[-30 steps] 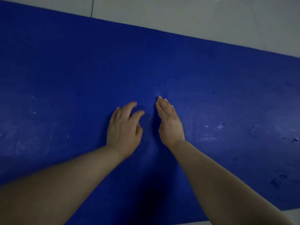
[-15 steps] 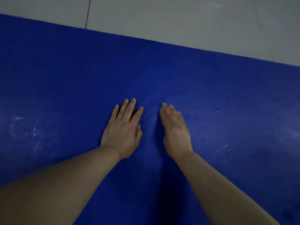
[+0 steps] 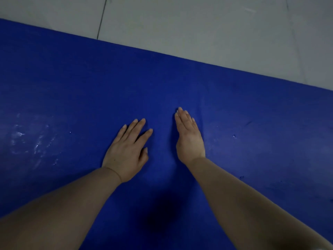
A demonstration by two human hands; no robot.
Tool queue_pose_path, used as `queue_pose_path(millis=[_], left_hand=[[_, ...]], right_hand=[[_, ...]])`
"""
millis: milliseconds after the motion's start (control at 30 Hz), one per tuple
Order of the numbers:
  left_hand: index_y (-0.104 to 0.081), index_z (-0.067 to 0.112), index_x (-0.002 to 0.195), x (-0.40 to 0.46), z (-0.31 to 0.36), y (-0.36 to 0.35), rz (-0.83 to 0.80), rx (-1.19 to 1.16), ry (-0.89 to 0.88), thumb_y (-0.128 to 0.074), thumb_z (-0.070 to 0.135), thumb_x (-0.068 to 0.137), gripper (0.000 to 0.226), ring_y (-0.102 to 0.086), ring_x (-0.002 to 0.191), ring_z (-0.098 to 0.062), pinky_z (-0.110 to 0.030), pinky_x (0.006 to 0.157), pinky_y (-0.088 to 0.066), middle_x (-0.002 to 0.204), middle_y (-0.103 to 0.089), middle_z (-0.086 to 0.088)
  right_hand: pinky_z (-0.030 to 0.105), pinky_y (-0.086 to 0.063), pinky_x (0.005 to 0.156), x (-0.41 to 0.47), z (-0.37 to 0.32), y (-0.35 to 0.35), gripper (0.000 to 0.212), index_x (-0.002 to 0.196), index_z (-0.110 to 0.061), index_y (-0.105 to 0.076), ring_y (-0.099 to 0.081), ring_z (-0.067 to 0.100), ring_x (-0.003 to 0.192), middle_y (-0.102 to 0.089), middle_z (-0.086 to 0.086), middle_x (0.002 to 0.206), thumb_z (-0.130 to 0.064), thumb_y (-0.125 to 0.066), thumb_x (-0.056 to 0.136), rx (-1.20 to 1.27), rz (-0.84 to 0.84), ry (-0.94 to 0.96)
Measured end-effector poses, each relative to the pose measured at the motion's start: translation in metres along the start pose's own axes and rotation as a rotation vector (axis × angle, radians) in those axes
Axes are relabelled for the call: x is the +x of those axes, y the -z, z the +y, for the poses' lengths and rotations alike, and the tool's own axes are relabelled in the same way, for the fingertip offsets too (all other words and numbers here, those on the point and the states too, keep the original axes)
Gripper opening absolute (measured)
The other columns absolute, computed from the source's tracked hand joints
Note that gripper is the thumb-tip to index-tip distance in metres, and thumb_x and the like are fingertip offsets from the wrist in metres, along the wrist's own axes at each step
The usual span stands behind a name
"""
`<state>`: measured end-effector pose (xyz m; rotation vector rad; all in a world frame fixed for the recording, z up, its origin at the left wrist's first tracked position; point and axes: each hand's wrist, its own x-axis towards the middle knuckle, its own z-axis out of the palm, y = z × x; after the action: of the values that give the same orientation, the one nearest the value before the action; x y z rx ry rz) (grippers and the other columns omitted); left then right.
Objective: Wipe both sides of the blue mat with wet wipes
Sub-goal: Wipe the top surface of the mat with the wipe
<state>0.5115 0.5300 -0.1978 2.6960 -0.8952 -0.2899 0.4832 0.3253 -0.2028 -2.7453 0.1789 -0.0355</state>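
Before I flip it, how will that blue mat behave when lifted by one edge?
Likely floppy: the blue mat lies thin and flat on the tiled floor. Wet streaks may make it slippery. Too broad for one hand, so use both the left hand and right hand.

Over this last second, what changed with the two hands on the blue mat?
The left hand went from loosely curled fingers to fingers straight and spread flat on the blue mat. More grey floor shows beyond the mat's far edge, so the view shifted. The right hand stayed straight-fingered on the mat. Neither hand took hold of anything, and no wipe is visible.
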Motion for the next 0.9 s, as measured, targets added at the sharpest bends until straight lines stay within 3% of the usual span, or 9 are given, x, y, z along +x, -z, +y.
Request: queue_pose_path(millis=[100,167,300,433,533,633,767,833,900], left_hand=[[-0.042,0.014,0.143,0.0,0.001,0.003,-0.022,0.014,-0.009,-0.035,0.03,0.094,0.052,-0.02,0.145,-0.024,-0.035,0.121,-0.005,0.157,-0.025,-0.01],[-0.045,0.012,0.142,0.0,0.005,0.005,-0.02,0.028,0.01,-0.049,0.024,0.092,0.052,-0.023,0.145,-0.026,-0.041,0.119,-0.013,0.156,-0.027,-0.012],[-0.063,0.005,0.121,0.013,0.02,0.005,0.044,0.039,0.073,-0.072,0.007,0.071,0.05,-0.037,0.138,-0.032,-0.047,0.112,-0.022,0.146,-0.043,-0.018],[-0.052,0.007,0.134,0.027,0.025,-0.008,0.152,-0.091,0.16,-0.053,0.012,0.087,0.047,-0.019,0.146,-0.024,-0.036,0.118,-0.007,0.156,-0.026,-0.013],[-0.047,0.008,0.139,0.026,0.023,-0.019,0.177,-0.044,0.158,-0.031,0.026,0.091,0.054,-0.023,0.145,-0.023,-0.037,0.119,-0.011,0.155,-0.029,-0.013],[-0.05,0.008,0.137,0.026,0.021,-0.019,0.165,-0.013,0.145,-0.024,0.03,0.09,0.058,-0.029,0.142,-0.024,-0.037,0.118,-0.015,0.152,-0.035,-0.014],[-0.049,0.008,0.138,0.028,0.02,-0.017,0.13,0.004,0.139,-0.025,0.03,0.091,0.057,-0.027,0.143,-0.025,-0.032,0.118,-0.006,0.152,-0.033,-0.015],[-0.05,0.008,0.138,0.029,0.019,-0.016,0.136,0.009,0.126,-0.025,0.029,0.091,0.056,-0.027,0.142,-0.026,-0.034,0.117,-0.008,0.152,-0.034,-0.015],[-0.051,0.008,0.136,0.029,0.02,-0.015,0.151,-0.007,0.12,-0.026,0.028,0.091,0.056,-0.029,0.141,-0.027,-0.036,0.117,-0.012,0.151,-0.036,-0.016]], right_hand=[[0.037,-0.017,0.117,0.003,-0.004,-0.001,0.075,0.143,-0.002,-0.035,-0.023,0.023,0.142,-0.029,0.008,0.153,0.022,-0.046,0.073,-0.005,-0.009,0.016],[0.037,-0.016,0.117,0.002,-0.003,-0.002,0.075,0.144,-0.003,-0.035,-0.021,0.022,0.142,-0.028,0.007,0.153,0.022,-0.047,0.074,0.008,-0.004,0.003],[0.032,-0.008,0.117,0.001,-0.002,-0.004,0.075,0.146,-0.008,-0.03,-0.01,0.012,0.142,-0.019,0.0,0.155,0.02,-0.044,0.077,0.001,0.02,0.008],[0.029,-0.006,0.117,0.001,0.002,-0.006,0.074,0.147,-0.01,-0.026,-0.01,0.01,0.142,-0.01,-0.006,0.153,0.017,-0.039,0.08,0.023,0.058,0.031],[0.028,-0.008,0.117,0.0,0.002,-0.01,0.074,0.149,-0.011,-0.02,-0.016,0.01,0.143,-0.007,-0.003,0.157,0.014,-0.04,0.082,0.028,0.102,-0.002],[0.032,-0.013,0.119,0.007,-0.002,-0.011,0.071,0.15,-0.011,-0.016,-0.015,0.01,0.143,-0.012,0.001,0.158,0.009,-0.043,0.087,0.035,0.152,-0.077],[0.036,-0.008,0.117,0.02,-0.011,-0.012,0.071,0.144,-0.007,-0.034,-0.018,0.022,0.143,-0.028,0.007,0.153,0.018,-0.047,0.079,0.015,0.1,-0.003],[0.04,-0.016,0.113,0.02,-0.004,-0.009,0.073,0.137,-0.003,-0.045,-0.03,0.03,0.139,-0.039,0.012,0.148,0.023,-0.054,0.07,-0.022,0.082,0.081],[0.041,-0.019,0.113,0.02,0.024,0.004,0.077,0.136,-0.001,-0.047,-0.033,0.035,0.137,-0.04,0.015,0.146,0.025,-0.052,0.064,-0.107,0.091,0.029]])
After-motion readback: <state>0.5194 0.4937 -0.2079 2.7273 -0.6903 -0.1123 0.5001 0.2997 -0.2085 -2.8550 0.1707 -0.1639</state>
